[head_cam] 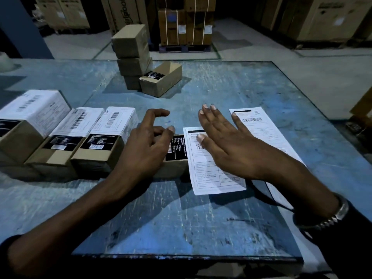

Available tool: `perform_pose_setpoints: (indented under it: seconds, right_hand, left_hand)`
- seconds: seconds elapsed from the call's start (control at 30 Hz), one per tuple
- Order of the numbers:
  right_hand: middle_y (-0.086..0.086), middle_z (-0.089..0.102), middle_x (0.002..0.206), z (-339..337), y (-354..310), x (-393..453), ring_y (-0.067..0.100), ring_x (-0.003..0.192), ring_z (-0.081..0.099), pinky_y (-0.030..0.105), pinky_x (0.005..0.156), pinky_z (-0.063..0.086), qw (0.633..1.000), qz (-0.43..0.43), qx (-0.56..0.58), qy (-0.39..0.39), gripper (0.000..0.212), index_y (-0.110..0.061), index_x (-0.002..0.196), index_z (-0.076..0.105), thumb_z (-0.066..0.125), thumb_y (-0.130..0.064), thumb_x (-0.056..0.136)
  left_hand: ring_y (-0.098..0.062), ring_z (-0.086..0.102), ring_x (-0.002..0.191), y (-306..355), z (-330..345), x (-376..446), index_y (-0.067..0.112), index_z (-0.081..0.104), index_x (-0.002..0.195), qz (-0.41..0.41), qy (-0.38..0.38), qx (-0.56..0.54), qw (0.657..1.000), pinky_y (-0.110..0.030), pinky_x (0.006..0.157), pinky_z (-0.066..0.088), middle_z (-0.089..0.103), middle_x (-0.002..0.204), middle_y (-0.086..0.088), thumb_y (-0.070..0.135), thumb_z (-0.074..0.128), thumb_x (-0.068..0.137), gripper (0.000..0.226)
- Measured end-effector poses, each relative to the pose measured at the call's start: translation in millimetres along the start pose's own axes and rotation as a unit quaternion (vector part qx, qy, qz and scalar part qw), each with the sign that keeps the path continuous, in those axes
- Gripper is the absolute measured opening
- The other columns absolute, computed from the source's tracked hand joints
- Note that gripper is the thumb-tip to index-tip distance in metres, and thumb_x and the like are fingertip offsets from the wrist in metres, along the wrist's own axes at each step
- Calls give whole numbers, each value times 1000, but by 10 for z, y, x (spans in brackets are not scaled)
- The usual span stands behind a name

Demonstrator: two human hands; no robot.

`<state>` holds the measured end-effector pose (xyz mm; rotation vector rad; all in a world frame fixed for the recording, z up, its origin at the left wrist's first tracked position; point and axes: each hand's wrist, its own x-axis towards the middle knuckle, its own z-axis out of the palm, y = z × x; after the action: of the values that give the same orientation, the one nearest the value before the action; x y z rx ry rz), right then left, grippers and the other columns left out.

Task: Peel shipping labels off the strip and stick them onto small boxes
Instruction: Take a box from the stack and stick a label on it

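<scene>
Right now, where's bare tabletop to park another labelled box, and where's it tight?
Free: the near strip of table between the forearms, and the far right stretch beyond the label strip. Also the patch between the unlabelled stack and the hands. Crowded: the left side, where three labelled boxes sit side by side against the box under the left hand.

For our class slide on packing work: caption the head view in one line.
Both hands, left and right, smooth a white paper shipping label onto a small brown cardboard box.

scuffed blue table (221, 218); labelled boxes (60, 137), brown boxes (141, 67), label sheets (213, 174)
</scene>
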<state>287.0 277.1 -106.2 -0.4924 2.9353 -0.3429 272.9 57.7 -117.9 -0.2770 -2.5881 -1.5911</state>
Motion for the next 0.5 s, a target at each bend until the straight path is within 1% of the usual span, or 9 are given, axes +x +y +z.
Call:
perform_pose_setpoints:
  seconds: [0.07,0.1,0.17,0.2,0.27,0.3,0.37,0.47,0.5]
  right_hand:
    - [-16,-34,170,-26,81,2,-5,152,-35,37,130,-19,999,28,31,-8,69,-28,167,-22,12,-54,113]
    - [-16,-33,171,-34,121,6,-5,153,-34,36,131,-18,998,44,52,-11,69,-28,167,-21,13,-54,113]
    - [-15,-30,172,-57,198,22,-5,154,-29,34,131,-16,992,81,99,-17,70,-27,168,-18,15,-55,113]
    - [-14,-28,173,-74,221,30,-4,156,-27,33,131,-14,987,101,120,-21,71,-26,169,-16,17,-56,113]
    - [-14,-18,176,-132,242,32,-1,160,-17,29,129,-8,977,132,164,-22,72,-24,171,-6,20,-58,113]
    - [-15,-5,178,-169,245,30,1,162,-6,28,128,-2,970,144,195,-13,70,-25,171,9,22,-60,112]
    - [-14,29,166,-220,243,38,9,157,24,33,126,16,940,178,290,23,57,-39,156,41,27,-68,108]
    - [-8,53,160,-263,259,63,24,150,48,48,126,34,882,217,413,66,65,-36,151,54,40,-76,101]
    - [-4,66,148,-272,263,55,25,142,58,50,124,39,873,213,433,77,59,-33,142,60,44,-73,102]
  left_hand:
    - [-5,75,72,15,-24,-2,31,62,126,-17,-21,-45,999,-21,58,53,78,81,8,48,62,105,26]
    - [-7,76,78,13,-48,14,31,65,119,-30,-43,-59,997,-24,65,55,79,85,9,60,65,99,36]
    - [-7,75,91,-14,-122,84,34,68,108,-32,-113,-31,993,-31,77,55,78,97,14,88,69,72,65]
    - [1,72,94,-33,-164,123,38,66,108,-18,-151,24,988,-28,79,53,76,101,21,94,71,56,77]
    - [14,64,98,-33,-243,167,45,60,115,6,-217,148,965,-19,82,49,70,106,31,93,78,37,93]
    - [16,62,102,-29,-287,181,47,58,119,19,-241,181,953,-18,86,49,67,112,31,92,81,35,99]
    - [13,61,110,-39,-363,197,47,58,127,40,-272,201,940,-21,94,51,65,120,30,88,87,38,103]
    - [9,65,109,-48,-399,201,43,63,128,49,-277,179,943,-22,93,53,70,116,30,71,95,49,90]
    - [9,66,106,-56,-378,208,40,65,126,58,-264,173,947,-20,90,52,72,113,28,65,96,51,86]
